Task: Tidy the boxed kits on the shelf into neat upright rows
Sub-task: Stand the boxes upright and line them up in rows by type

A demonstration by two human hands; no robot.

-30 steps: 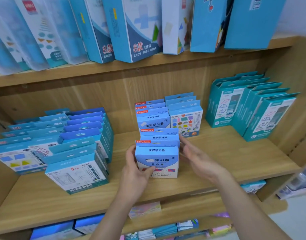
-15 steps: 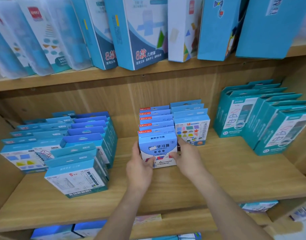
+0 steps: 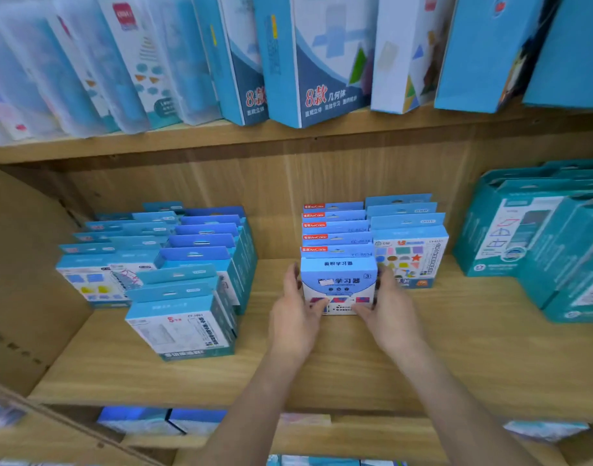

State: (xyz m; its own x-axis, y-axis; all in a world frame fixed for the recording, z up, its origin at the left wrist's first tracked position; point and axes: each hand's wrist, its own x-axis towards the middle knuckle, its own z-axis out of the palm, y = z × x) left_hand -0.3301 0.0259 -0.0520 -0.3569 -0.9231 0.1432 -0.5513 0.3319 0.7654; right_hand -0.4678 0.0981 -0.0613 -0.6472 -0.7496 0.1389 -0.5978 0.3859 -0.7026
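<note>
A row of small blue kit boxes with red labels (image 3: 335,230) stands upright in the middle of the wooden shelf (image 3: 456,358). Its front box (image 3: 338,280), blue over white, is held from both sides. My left hand (image 3: 295,317) grips its left edge with the thumb on the front face. My right hand (image 3: 389,314) grips its right edge, fingers curled along the side. Just right of it stands a row of boxes with coloured shapes (image 3: 406,250).
Left on the shelf are rows of blue boxes (image 3: 160,257), the front one (image 3: 184,324) leaning forward. Teal boxes (image 3: 537,237) stand at the right. Tall boxes (image 3: 322,55) line the shelf above. More packs lie on the lower shelf (image 3: 167,418).
Both hands have pushed the front boxes back along the shelf, so they now sit tight against the row behind. The camera moved closer.
</note>
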